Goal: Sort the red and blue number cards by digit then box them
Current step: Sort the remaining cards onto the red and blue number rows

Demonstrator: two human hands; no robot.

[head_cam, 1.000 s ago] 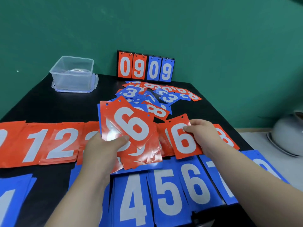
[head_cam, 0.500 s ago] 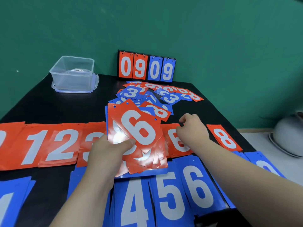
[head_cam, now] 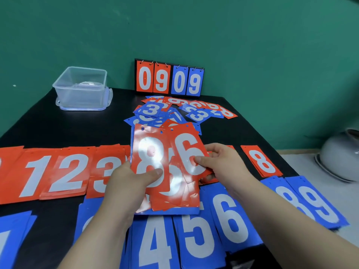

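Note:
My left hand (head_cam: pixel 134 176) holds a fanned stack of red cards (head_cam: pixel 167 189) above the table's middle, a red 8 on top under my thumb. My right hand (head_cam: pixel 221 164) pinches a red 6 card (head_cam: pixel 186 152) at the stack's right side. Red piles 1 (head_cam: pixel 33 171), 2 (head_cam: pixel 68 171) and 3 (head_cam: pixel 104 167) lie in a row at the left; a red 8 pile (head_cam: pixel 261 161) lies at the right. Blue piles 4 (head_cam: pixel 155 243), 5 (head_cam: pixel 198 230), 6 (head_cam: pixel 229 218), 8 (head_cam: pixel 285 195) and 9 (head_cam: pixel 318 204) line the front edge. The clear plastic box (head_cam: pixel 81 88) stands at the back left.
A loose heap of unsorted red and blue cards (head_cam: pixel 174 111) lies behind my hands. A flip scoreboard (head_cam: pixel 169 79) reading 0909 stands against the green wall. A white pot (head_cam: pixel 340 154) sits off the table to the right. The black table (head_cam: pixel 64 125) ends close to the front.
My right hand left the red 6 pile on the table and came back to the held stack, taking the top red 6 card; a red 8 now shows on top of the stack.

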